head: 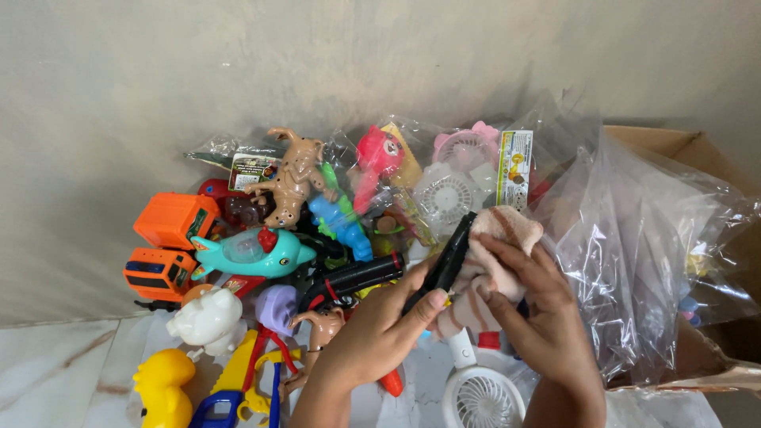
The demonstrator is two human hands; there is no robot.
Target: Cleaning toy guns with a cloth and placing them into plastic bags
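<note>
My left hand (379, 333) grips a black toy gun (448, 257) by its lower end, the barrel pointing up and right. My right hand (539, 309) presses a pinkish-beige cloth (507, 230) against the top of the black toy gun. Both hands are over a heap of plastic toys on the floor by the wall. A second black toy gun with red trim (353, 277) lies just left of my left hand.
The heap holds an orange toy truck (170, 242), a teal dolphin (254, 254), a tan dinosaur (293, 178), a yellow toy (162, 388) and white fans (479, 396). An open cardboard box (690, 150) lined with clear plastic bags (634, 246) stands at right.
</note>
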